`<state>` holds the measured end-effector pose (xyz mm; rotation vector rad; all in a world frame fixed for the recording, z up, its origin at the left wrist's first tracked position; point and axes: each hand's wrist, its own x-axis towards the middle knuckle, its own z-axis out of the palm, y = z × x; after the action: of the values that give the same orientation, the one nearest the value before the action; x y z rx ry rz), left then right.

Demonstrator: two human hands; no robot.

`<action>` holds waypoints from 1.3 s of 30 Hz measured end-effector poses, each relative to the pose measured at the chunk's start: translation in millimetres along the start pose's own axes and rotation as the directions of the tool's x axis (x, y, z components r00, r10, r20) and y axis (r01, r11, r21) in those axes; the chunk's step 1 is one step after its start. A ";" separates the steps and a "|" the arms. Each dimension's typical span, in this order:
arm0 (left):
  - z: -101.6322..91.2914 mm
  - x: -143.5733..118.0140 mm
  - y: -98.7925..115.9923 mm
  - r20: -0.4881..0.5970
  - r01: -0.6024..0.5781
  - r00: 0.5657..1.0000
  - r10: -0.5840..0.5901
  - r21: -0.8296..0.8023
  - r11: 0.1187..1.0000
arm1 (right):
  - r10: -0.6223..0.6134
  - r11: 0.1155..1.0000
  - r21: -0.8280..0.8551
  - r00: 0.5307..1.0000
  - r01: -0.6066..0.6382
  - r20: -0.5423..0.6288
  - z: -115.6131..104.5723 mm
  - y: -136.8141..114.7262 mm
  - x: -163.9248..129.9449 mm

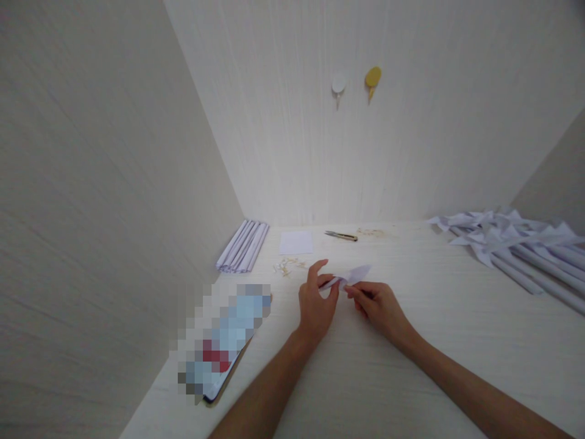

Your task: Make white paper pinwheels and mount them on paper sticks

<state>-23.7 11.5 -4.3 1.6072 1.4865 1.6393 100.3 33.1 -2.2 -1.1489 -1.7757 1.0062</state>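
Both of my hands meet over the middle of a pale wooden desk (411, 378). Between them is a small folded piece of white paper (354, 275). My left hand (316, 302) pinches its left end with thumb and fingers. My right hand (380, 306) pinches its near edge from the right. One pointed tip of the paper sticks out toward the back right. A flat white paper square (296, 242) lies further back on the desk.
A bundle of rolled white paper tubes (243, 246) lies at the back left corner. A thread snipper (342, 235) and small scraps (289, 266) lie near the back wall. Finished paper pinwheels on sticks (512, 244) pile up at the right. A phone (223, 341) rests at the left. Two hooks (356, 82) hang on the wall.
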 end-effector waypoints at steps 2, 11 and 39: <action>0.2 0.0 -1.3 0.001 -0.003 1.000 0.003 0.001 1.000 | -0.001 1.000 -0.007 1.000 0.001 -0.001 -0.3 0.6 0.2; 0.9 0.0 -1.2 -0.010 -0.014 1.000 0.014 0.004 1.000 | 0.005 1.000 0.002 0.999 -0.005 -0.037 -0.3 1.1 1.4; 2.1 -0.8 3.4 0.033 -0.035 0.999 0.034 0.046 0.998 | 0.095 0.988 0.124 0.995 -0.090 -0.029 -1.7 0.8 0.4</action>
<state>-20.3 10.4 -2.2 1.6849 1.4991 1.6009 101.9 34.1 -2.2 -1.1732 -1.6222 1.1273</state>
